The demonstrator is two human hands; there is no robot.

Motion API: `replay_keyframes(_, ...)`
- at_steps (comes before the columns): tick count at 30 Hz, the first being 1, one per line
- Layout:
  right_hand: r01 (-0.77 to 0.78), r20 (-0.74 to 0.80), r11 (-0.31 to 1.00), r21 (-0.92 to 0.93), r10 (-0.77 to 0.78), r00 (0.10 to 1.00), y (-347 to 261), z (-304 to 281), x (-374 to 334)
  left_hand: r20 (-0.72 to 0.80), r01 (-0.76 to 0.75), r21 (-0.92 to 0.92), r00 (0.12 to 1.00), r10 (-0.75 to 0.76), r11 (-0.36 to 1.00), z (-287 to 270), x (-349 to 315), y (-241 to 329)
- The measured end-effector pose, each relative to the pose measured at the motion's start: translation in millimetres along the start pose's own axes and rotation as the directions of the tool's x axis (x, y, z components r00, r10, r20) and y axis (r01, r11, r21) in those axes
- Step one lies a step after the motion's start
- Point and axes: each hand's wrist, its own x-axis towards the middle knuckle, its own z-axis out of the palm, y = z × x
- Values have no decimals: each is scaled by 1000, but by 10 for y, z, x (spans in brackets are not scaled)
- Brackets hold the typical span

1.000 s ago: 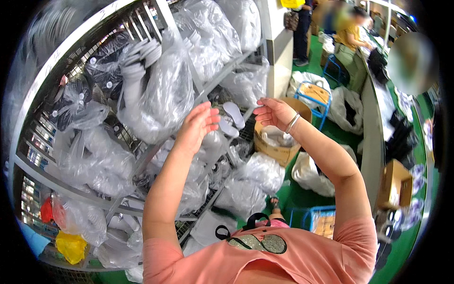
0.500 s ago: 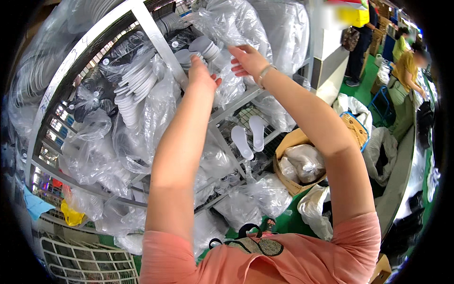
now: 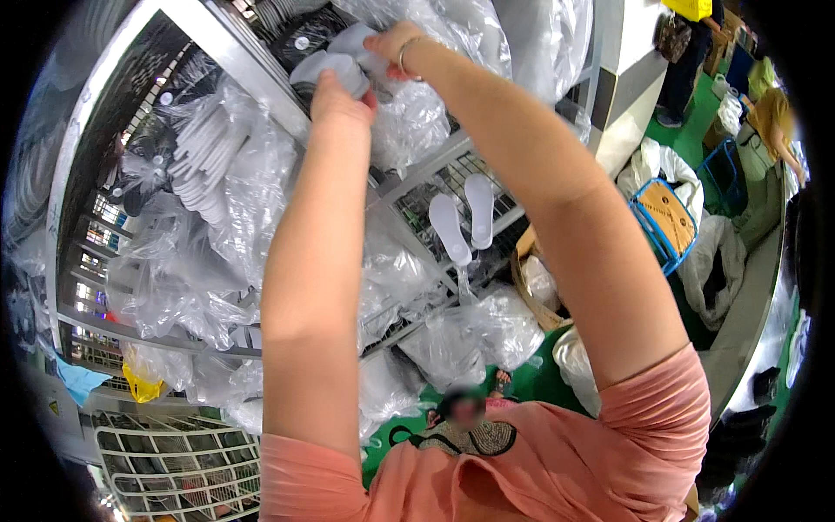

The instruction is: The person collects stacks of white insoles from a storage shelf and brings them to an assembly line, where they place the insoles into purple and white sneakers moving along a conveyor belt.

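My left hand (image 3: 342, 102) is closed round the near end of a stack of pale grey insoles (image 3: 323, 70) on the upper shelf, its thumb on top. Just beyond and to the right, my right hand (image 3: 396, 50) is curled with its fingertips at the edge of a second group of grey insoles (image 3: 355, 40); part of the grip is hidden behind the hand. Clear plastic bags (image 3: 413, 122) lie crumpled beside and below both hands. A pair of light insoles (image 3: 449, 228) lies lower on the rack, soles side by side.
The metal rack's post (image 3: 228, 56) slants close to my left hand. Bagged grey insoles (image 3: 204, 161) fill the shelf leftward. Lower right are a cardboard box (image 3: 528, 278), white sacks (image 3: 661, 165) and a blue-framed folding stool (image 3: 665, 217). Other people stand far right.
Both hands have reached farther forward and left, from open in the air to the grey insoles. The view has shifted, and my fingers have closed on the stacks.
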Motion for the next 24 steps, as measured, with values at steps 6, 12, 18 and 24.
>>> replay_keyframes(6,145,76,798,-585,-124,989,93,-201,279,165,101,-7,981,-99,995,-95,-190,-15)
replay_keyframes(12,164,62,898,409,-206,977,56,-501,-101,522,61,-19,852,-42,998,-68,-483,185)
replay_keyframes(18,243,204,738,629,-458,865,907,-938,-1266,696,64,34,715,-69,997,-495,-1419,-275)
replay_keyframes(24,43,79,632,774,-164,983,2050,-414,-2766,768,128,301,555,-320,945,-1489,-1847,-1151)
